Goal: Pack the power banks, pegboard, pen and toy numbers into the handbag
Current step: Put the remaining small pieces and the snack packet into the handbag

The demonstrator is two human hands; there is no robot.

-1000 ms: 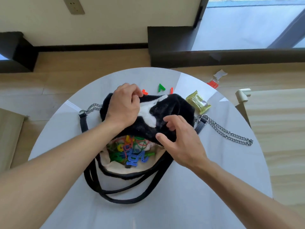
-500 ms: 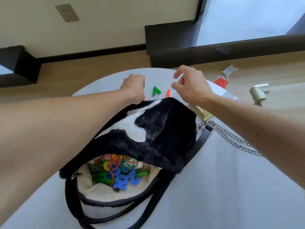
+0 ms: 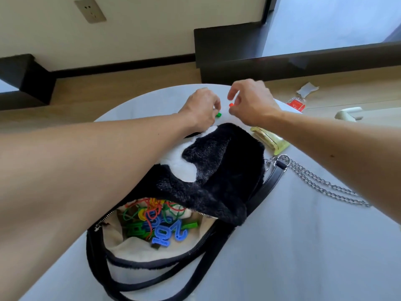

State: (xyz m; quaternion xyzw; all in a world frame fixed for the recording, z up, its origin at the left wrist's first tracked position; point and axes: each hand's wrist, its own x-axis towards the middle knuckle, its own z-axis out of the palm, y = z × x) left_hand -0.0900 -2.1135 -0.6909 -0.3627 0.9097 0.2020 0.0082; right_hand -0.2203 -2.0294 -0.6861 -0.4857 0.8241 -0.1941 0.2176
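handbag [image 3: 217, 170] mouth toward camera | left hand [image 3: 201, 109] on green piece [image 3: 218, 115]

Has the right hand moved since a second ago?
Yes. The right hand has left the handbag's near opening and gone beyond its far edge, to the red piece.

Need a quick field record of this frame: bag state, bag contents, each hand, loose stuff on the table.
handbag: black furry, unzipped, lying on white table
contents: coloured toy numbers visible inside
left hand: at green piece beyond the bag
right hand: fingers around red piece
other: yellow-green packet and chain strap right of the bag
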